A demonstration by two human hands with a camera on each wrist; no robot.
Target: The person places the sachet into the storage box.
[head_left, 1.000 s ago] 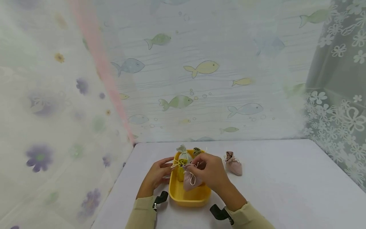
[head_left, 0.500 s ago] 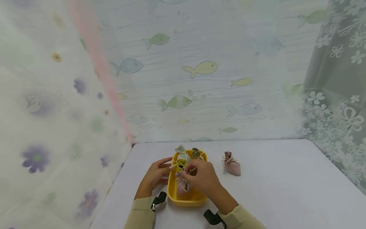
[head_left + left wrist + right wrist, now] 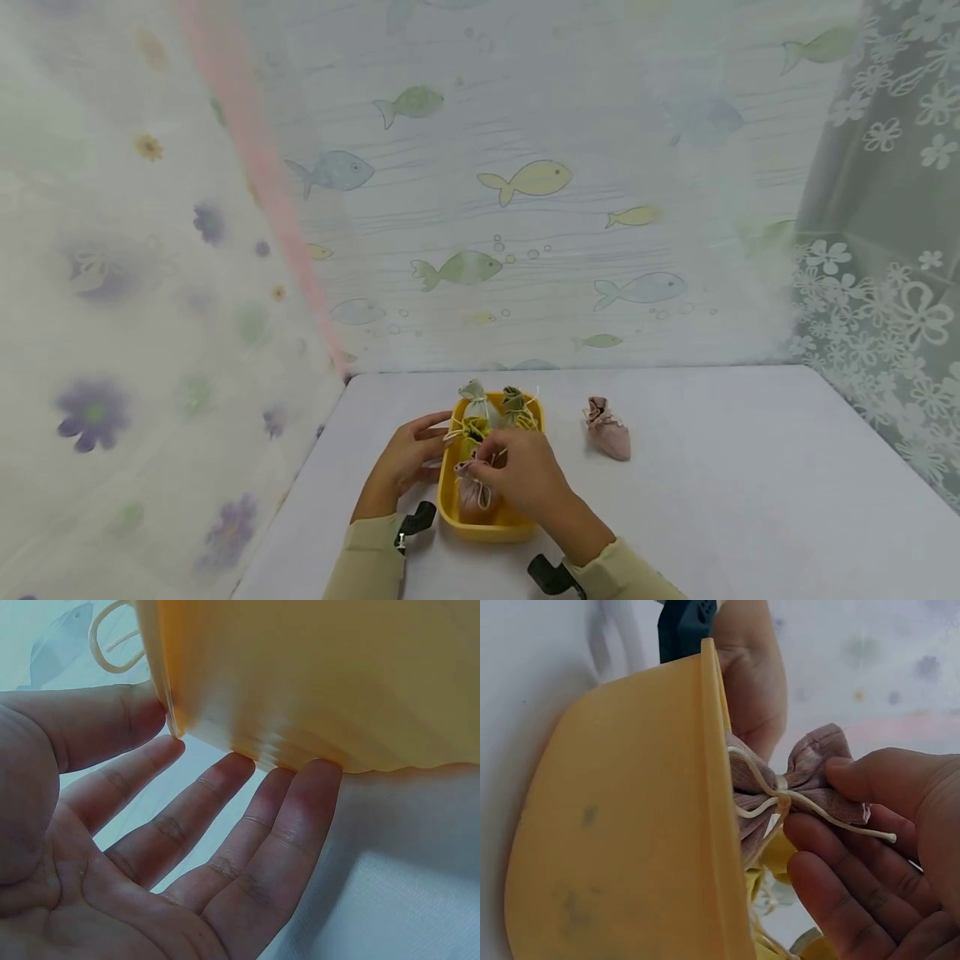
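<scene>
A small mauve-pink drawstring pouch (image 3: 474,497) stands in the front part of a yellow tub (image 3: 491,535). My right hand (image 3: 528,473) pinches its gathered neck between thumb and fingers. In the right wrist view the pouch's cloth top (image 3: 821,769) flares out above a cream cord (image 3: 784,796), and its lower body is hidden behind the tub wall (image 3: 622,825). At the tub's left side my left hand (image 3: 405,462) rests, its nearly straight fingers (image 3: 296,832) touching the outer wall. Behind the held pouch sit a yellow pouch (image 3: 474,427), a pale green one (image 3: 478,402) and an olive one (image 3: 515,406).
A second pink pouch (image 3: 610,435) lies on the white table (image 3: 720,483), right of the tub. Fish-printed sheeting (image 3: 555,242) hangs behind the table's far edge. Flower-printed sheeting (image 3: 135,350) hangs on the left.
My right hand has carried the pink pouch leftward and down into the tub's front part, uncovering the olive pouch. My left hand stays at the tub's side.
</scene>
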